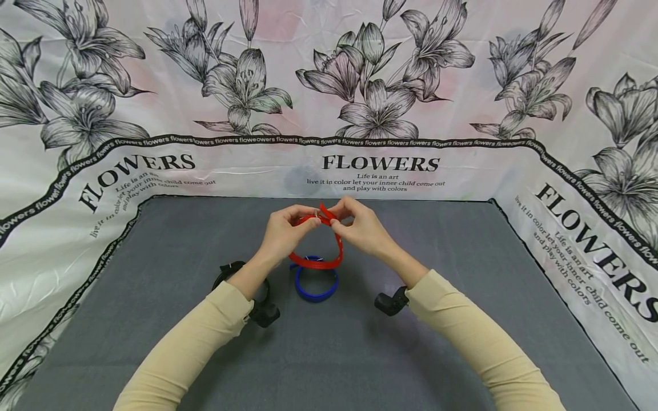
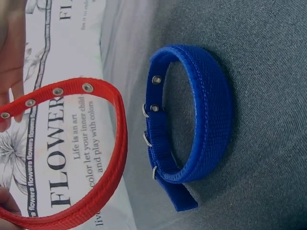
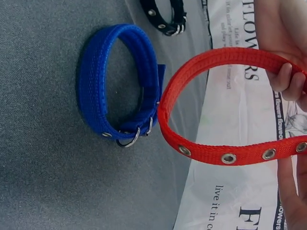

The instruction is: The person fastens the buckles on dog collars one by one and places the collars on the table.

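Observation:
Both hands hold a red collar (image 1: 315,263) with metal eyelets, bent into a loop above the table. At its upper left, my left hand (image 1: 284,230) pinches one end near the metal buckle. My right hand (image 1: 361,227) pinches the other end, whose tip points up between the hands. The row of eyelets on the red strap (image 3: 229,158) shows in both wrist views. Just below the loop, a blue collar (image 1: 317,297) lies buckled in a ring on the table, its short tail (image 2: 176,195) sticking out beside the metal rings.
A black collar (image 1: 231,268) lies on the grey table (image 1: 329,354), partly hidden behind the left forearm. White cloth printed with flowers (image 1: 377,114) hangs behind the table and along its sides. Each wrist wears a black camera (image 1: 392,301).

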The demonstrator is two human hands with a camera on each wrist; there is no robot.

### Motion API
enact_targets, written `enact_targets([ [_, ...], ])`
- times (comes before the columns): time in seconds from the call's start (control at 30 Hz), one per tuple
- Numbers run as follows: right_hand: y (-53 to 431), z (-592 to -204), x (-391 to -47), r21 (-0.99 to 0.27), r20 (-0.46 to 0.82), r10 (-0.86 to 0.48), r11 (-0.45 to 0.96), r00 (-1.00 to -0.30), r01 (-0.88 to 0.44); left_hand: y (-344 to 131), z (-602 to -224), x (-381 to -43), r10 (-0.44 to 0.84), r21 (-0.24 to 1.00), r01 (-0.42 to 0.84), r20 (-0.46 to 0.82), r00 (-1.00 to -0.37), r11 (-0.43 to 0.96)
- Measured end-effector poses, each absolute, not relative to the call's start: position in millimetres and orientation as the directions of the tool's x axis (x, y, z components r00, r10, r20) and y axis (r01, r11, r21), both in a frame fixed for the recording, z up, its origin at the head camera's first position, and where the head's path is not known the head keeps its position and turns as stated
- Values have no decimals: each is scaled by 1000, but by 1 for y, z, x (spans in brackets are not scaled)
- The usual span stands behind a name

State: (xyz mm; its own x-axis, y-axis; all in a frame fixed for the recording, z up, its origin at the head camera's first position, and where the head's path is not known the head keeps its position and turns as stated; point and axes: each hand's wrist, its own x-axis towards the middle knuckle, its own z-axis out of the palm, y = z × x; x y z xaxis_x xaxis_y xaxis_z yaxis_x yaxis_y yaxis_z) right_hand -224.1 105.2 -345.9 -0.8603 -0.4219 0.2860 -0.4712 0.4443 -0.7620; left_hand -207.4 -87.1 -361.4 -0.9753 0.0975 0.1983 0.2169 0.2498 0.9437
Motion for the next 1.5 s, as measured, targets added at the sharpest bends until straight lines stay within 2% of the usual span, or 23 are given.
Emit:
enact_targets([
  [0.53, 107, -344, -222, -655, 368, -502, 458, -783, -601, -88, -360, -202, 128, 936, 253, 228, -965, 244],
  [0.93, 106, -350, -219, -656, 399, -529, 406, -749, -636, -89, -358, -204, 176, 902, 286, 239, -955, 324],
  [1.23, 105, -354, -219, -675, 392, -514, 402, -763, -619, -88, -361, -205, 136, 883, 345, 317, -939, 320],
  [1.5, 104, -354, -219, -660, 369, -499, 453, -784, -599, -87, -362, -207, 122, 905, 349, 329, -937, 243],
])
